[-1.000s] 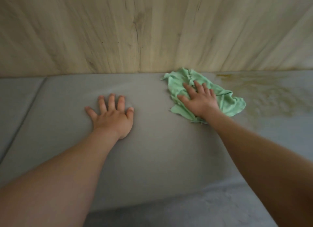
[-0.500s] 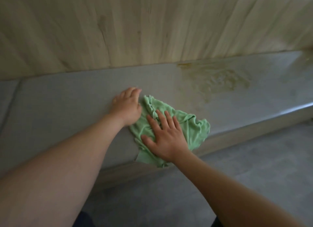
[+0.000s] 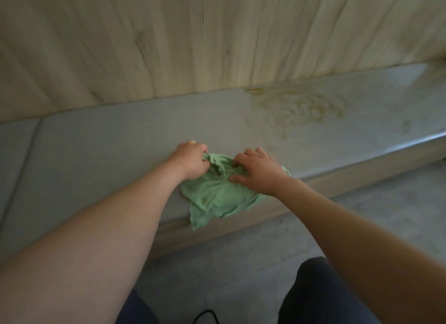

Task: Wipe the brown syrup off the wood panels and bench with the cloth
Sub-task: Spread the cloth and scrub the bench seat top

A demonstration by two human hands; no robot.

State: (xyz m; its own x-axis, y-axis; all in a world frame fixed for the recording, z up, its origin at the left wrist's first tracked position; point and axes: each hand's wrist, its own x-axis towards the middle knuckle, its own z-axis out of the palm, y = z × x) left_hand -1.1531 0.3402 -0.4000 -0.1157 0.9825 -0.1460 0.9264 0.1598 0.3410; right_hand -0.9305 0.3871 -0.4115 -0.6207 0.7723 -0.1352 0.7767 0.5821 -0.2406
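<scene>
A light green cloth (image 3: 217, 198) lies bunched on the grey bench (image 3: 108, 154), one corner hanging over the front edge. My left hand (image 3: 190, 160) grips its upper left fold with curled fingers. My right hand (image 3: 258, 170) pinches the cloth's upper right part, fingers curled into the fabric. A brown syrup smear (image 3: 306, 108) spreads over the bench to the right of both hands, reaching the foot of the wood panels (image 3: 193, 38).
The bench's pale front edge (image 3: 337, 178) runs diagonally to the right. Below it is a grey floor (image 3: 241, 263). My dark-trousered knees (image 3: 321, 294) show at the bottom. A seam (image 3: 21, 169) crosses the bench at the left.
The cloth was pulled toward the bench's front edge. My left hand came over and took hold of it; my right hand went from flat on the cloth to curled, gathering it.
</scene>
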